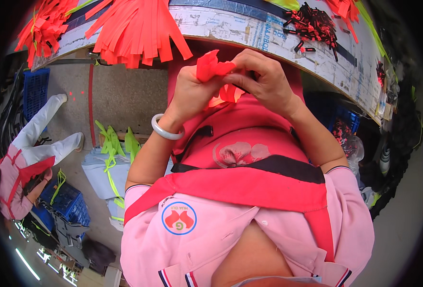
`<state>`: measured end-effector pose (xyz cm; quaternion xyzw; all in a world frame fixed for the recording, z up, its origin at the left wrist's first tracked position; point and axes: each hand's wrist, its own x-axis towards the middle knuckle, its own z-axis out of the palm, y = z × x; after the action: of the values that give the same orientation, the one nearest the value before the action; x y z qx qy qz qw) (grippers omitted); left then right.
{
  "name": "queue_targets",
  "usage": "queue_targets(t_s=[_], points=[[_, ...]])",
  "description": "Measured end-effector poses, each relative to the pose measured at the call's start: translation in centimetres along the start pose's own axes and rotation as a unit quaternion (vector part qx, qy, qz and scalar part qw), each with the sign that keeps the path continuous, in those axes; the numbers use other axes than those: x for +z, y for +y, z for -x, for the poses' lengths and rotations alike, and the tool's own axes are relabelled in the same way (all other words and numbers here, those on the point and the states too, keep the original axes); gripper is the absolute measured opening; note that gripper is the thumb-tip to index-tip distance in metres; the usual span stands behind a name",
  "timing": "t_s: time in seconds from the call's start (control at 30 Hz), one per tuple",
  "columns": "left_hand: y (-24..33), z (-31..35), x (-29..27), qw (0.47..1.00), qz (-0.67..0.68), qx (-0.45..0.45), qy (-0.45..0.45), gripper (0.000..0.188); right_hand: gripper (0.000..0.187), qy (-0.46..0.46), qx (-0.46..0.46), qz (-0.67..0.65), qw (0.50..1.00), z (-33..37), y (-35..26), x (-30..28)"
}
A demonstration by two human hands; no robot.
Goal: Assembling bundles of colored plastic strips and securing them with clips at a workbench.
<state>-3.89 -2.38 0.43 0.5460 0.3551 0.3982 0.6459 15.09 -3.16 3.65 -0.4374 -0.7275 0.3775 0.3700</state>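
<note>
Close together above my red apron [250, 122], both hands meet at a bright orange-red fabric strip [208, 67]. My left hand [192, 91] is closed round it, with a folded end standing up from the fist and more of the fabric hanging below. My right hand [264, 76] pinches at the strip's right part, thumb against fingers. Something small and dark shows between those right fingers; what it is cannot be made out. A pale bangle [166, 128] circles my left wrist.
Ahead stands a white-topped table [221, 26] bearing a fan of orange-red strips [135, 33] and a heap of small black-and-red pieces [312, 26]. A co-worker [17, 167] bends beside blue crates [68, 203] at left. Pale folded cloths with yellow-green straps [99, 167] lie nearer.
</note>
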Motion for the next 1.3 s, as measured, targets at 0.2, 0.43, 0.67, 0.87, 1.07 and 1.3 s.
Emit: queue_targets(t_s=[0.2,0.43,0.67,0.87,1.07,1.3], points=[[-0.6,-0.4,-0.3,0.997,0.047,-0.057,-0.012,0.012,0.016,-0.005,0.074,-0.047,0.996,0.0,0.4,-0.1],[0.3,-0.1,-0.5,0.998,0.045,-0.038,0.028,0.009,0.010,0.014,0.220,-0.169,0.961,-0.1,0.5,0.4],[-1.5,-0.3,0.1,0.995,0.102,0.004,0.012,0.008,0.010,0.033,0.205,-0.143,0.968,0.9,3.0,0.6],[-2.3,-0.1,-0.3,0.990,0.113,0.031,0.073,0.010,0.013,0.011,0.230,-0.212,0.950,-0.1,3.0,1.2],[-3.3,-1.0,-0.5,0.983,0.160,0.010,0.091,0.013,0.012,-0.022,0.223,-0.218,0.950,-1.2,3.0,1.2],[-3.2,0.1,-0.8,0.967,0.178,-0.013,0.183,0.017,0.013,-0.082,0.224,-0.246,0.939,-2.9,3.3,2.2]])
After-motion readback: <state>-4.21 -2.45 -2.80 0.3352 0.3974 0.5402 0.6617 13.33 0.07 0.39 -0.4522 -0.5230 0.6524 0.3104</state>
